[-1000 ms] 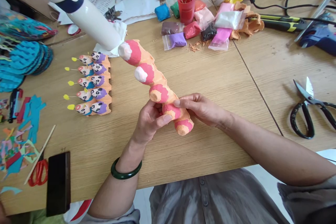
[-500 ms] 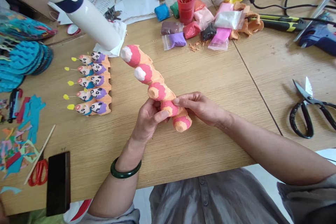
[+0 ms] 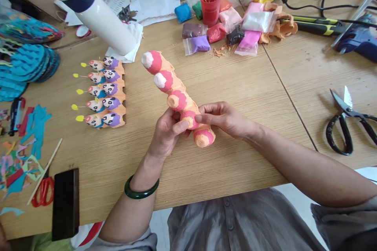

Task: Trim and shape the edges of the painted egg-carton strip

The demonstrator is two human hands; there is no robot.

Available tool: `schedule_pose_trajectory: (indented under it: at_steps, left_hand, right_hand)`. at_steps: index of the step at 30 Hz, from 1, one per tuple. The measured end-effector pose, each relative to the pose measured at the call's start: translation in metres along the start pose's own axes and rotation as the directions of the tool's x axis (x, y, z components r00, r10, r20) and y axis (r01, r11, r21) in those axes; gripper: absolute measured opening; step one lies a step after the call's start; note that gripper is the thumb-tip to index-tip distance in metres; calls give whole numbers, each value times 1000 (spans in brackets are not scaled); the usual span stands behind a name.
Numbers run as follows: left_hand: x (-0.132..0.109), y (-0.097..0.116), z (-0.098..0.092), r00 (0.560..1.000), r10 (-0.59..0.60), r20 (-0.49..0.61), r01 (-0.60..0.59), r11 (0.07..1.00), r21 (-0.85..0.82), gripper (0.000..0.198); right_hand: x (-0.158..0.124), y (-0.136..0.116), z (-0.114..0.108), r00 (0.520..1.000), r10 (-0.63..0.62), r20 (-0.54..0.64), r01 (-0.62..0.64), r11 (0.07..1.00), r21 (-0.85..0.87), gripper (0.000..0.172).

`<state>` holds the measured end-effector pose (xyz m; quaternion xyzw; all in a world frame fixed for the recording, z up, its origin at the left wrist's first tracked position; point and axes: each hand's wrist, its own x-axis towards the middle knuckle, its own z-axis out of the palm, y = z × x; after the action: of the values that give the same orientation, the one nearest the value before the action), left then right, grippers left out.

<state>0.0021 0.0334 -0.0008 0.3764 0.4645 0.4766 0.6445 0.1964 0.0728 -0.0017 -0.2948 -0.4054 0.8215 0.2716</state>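
Note:
Between my hands is an orange egg-carton strip (image 3: 179, 84) with several cone-shaped bumps, each banded in pink clay. The two bumps at its far end have white tips; the nearer ones show orange tips. My left hand (image 3: 167, 131) grips the strip from the left, thumb on a bump near the close end. From the right, my right hand (image 3: 219, 119) pinches the same bump, its thumb against the pink clay. Fingers behind the strip are partly hidden. To the left stands a decorated egg-carton piece (image 3: 119, 98) with painted animal faces and yellow tabs on sticks.
Clay packets (image 3: 197, 44) surround a red cup (image 3: 211, 6) at the back. A white bottle (image 3: 103, 19) stands at back left. Black-handled scissors (image 3: 343, 129) lie right, near a glue gun (image 3: 357, 37). Left are a phone (image 3: 65, 204), red-handled scissors (image 3: 44, 192) and paper scraps (image 3: 17, 168).
The strip's far end has swung slightly to the right. My right thumb has slid a little lower on the pink bump. Both hands keep their hold.

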Motion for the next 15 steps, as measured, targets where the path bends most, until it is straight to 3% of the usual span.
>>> schedule_pose_trajectory:
  at_steps: [3, 7, 15]
  left_hand:
    - [0, -1, 0, 1000, -10, -10, 10, 1000, 1, 42]
    - [0, -1, 2, 1000, 6, -6, -6, 1000, 3, 43]
    - [-2, -3, -2, 999, 13, 49, -17, 996, 83, 41]
  right_hand:
    - [0, 0, 0, 1000, -15, 2, 15, 999, -29, 38]
    - [0, -1, 2, 999, 46, 20, -47, 996, 75, 41]
    - [0, -3, 5, 997, 75, -25, -71, 988, 140, 34]
